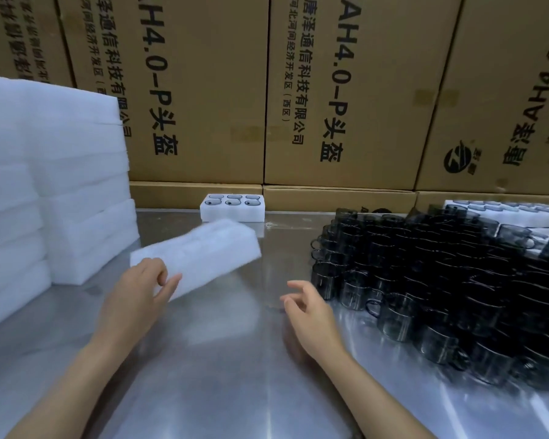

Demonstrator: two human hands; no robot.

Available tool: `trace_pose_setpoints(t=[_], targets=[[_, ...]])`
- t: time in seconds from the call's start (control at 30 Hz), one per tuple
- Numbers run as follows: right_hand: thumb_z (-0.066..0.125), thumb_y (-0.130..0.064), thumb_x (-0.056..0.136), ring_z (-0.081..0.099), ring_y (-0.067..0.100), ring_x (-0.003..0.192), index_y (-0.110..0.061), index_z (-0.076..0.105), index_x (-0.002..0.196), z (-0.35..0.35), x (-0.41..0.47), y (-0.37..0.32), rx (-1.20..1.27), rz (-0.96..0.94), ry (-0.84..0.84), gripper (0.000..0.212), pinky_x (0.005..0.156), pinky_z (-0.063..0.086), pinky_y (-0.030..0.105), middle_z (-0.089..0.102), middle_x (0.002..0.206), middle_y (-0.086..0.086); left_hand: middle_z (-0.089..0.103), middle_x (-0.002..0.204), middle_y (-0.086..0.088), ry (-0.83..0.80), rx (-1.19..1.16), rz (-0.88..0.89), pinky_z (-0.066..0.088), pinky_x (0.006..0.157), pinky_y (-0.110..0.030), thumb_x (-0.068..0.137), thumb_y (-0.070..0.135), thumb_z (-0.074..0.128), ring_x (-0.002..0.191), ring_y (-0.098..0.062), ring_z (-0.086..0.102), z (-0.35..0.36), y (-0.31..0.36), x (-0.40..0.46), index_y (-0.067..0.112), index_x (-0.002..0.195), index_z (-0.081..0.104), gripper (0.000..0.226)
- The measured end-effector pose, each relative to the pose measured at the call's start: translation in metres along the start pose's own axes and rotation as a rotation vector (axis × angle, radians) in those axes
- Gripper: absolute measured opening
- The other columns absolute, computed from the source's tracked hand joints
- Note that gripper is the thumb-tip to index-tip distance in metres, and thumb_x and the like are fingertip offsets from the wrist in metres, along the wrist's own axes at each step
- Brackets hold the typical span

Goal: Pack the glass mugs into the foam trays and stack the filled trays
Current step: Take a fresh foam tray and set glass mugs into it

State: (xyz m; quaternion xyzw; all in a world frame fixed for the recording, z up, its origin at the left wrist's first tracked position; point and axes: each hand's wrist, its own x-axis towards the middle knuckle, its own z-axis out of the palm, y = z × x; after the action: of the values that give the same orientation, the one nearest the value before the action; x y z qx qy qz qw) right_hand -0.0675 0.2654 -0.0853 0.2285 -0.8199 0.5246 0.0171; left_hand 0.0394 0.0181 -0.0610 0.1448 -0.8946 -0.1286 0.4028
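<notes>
My left hand [140, 293] grips the near end of a white foam tray [203, 251], which is tilted and blurred above the steel table. Its pockets look empty. My right hand [308, 308] hovers open over the table, fingers spread, just left of a big cluster of dark glass mugs [441, 280]. A filled foam tray [232, 208] holding several mugs stands at the back of the table against the cartons.
A tall stack of white foam trays [51, 185] fills the left side. Brown printed cartons [330, 90] wall off the back. More foam trays with mugs [504, 209] lie at the far right behind the mug cluster. The steel table [222, 359] spreads beneath my hands.
</notes>
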Motion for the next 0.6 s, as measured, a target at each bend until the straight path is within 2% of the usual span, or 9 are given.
trace_pose_setpoints(t=[0.07, 0.17, 0.27, 0.33, 0.37, 0.43, 0.53, 0.6], targets=[[0.051, -0.023, 0.094, 0.057, 0.004, 0.091, -0.025, 0.053, 0.122, -0.004, -0.001, -0.003, 0.020, -0.016, 0.055, 0.028, 0.079, 0.040, 0.020, 0.064, 0.099, -0.015, 0.042, 0.056, 0.002, 0.035, -0.052, -0.017, 0.036, 0.048, -0.037, 0.094, 0.039, 0.049, 0.054, -0.022, 0.043, -0.009, 0.012, -0.002, 0.022, 0.064, 0.031, 0.039], [0.051, -0.024, 0.094, 0.054, -0.006, 0.089, -0.027, 0.055, 0.119, -0.010, -0.004, -0.013, 0.070, -0.068, 0.148, 0.026, 0.077, 0.040, 0.013, 0.061, 0.101, -0.018, 0.050, 0.052, -0.002, 0.042, -0.108, -0.018, 0.036, 0.048, -0.032, 0.088, 0.054, 0.027, 0.053, -0.024, 0.051, -0.015, 0.029, -0.006, 0.020, 0.067, 0.036, 0.041], [0.051, -0.025, 0.094, 0.051, -0.003, 0.095, -0.025, 0.054, 0.122, -0.013, -0.008, -0.020, 0.024, -0.133, 0.192, 0.029, 0.088, 0.042, 0.022, 0.053, 0.114, -0.018, 0.056, 0.051, 0.001, -0.003, -0.237, 0.026, 0.042, 0.052, -0.034, 0.085, 0.056, 0.024, 0.051, -0.013, 0.055, -0.013, 0.044, -0.012, 0.026, 0.069, 0.038, 0.037], [0.052, -0.028, 0.094, 0.046, 0.005, 0.112, -0.025, 0.053, 0.126, -0.014, -0.008, -0.022, -0.060, -0.170, 0.187, 0.033, 0.098, 0.037, 0.026, 0.049, 0.121, -0.016, 0.058, 0.055, 0.008, 0.006, -0.266, 0.058, 0.044, 0.054, -0.033, 0.087, 0.051, 0.031, 0.054, -0.009, 0.055, -0.007, 0.051, -0.016, 0.029, 0.072, 0.043, 0.029], [0.051, -0.030, 0.094, 0.041, 0.006, 0.119, -0.026, 0.051, 0.128, -0.014, -0.008, -0.022, -0.115, -0.186, 0.170, 0.035, 0.101, 0.033, 0.025, 0.048, 0.126, -0.015, 0.059, 0.060, 0.012, 0.039, -0.262, 0.072, 0.045, 0.056, -0.032, 0.090, 0.046, 0.038, 0.059, -0.008, 0.056, -0.002, 0.052, -0.016, 0.030, 0.076, 0.046, 0.022], [0.051, -0.033, 0.094, 0.030, 0.008, 0.130, -0.029, 0.047, 0.134, -0.014, -0.009, -0.020, -0.217, -0.191, 0.102, 0.040, 0.106, 0.026, 0.024, 0.041, 0.138, -0.013, 0.058, 0.084, 0.019, 0.114, -0.243, 0.016, 0.044, 0.065, -0.029, 0.092, 0.031, 0.053, 0.082, -0.012, 0.057, 0.005, 0.050, -0.014, 0.027, 0.092, 0.053, 0.004], [0.050, -0.040, 0.094, 0.017, 0.008, 0.139, -0.036, 0.040, 0.140, -0.010, -0.010, -0.016, -0.278, -0.144, -0.048, 0.048, 0.108, 0.021, 0.025, 0.022, 0.153, -0.012, 0.052, 0.120, 0.001, 0.131, -0.306, -0.274, 0.037, 0.092, -0.031, 0.089, 0.023, 0.060, 0.112, -0.022, 0.049, 0.016, 0.039, -0.009, 0.015, 0.116, 0.055, 0.028], [0.050, -0.042, 0.094, 0.014, 0.006, 0.140, -0.038, 0.042, 0.138, -0.008, -0.010, -0.013, -0.311, -0.128, -0.110, 0.046, 0.107, 0.023, 0.026, 0.016, 0.155, -0.013, 0.046, 0.132, -0.004, 0.117, -0.400, -0.463, 0.034, 0.095, -0.032, 0.090, 0.026, 0.059, 0.120, -0.024, 0.045, 0.017, 0.036, -0.008, 0.015, 0.125, 0.051, 0.038]])
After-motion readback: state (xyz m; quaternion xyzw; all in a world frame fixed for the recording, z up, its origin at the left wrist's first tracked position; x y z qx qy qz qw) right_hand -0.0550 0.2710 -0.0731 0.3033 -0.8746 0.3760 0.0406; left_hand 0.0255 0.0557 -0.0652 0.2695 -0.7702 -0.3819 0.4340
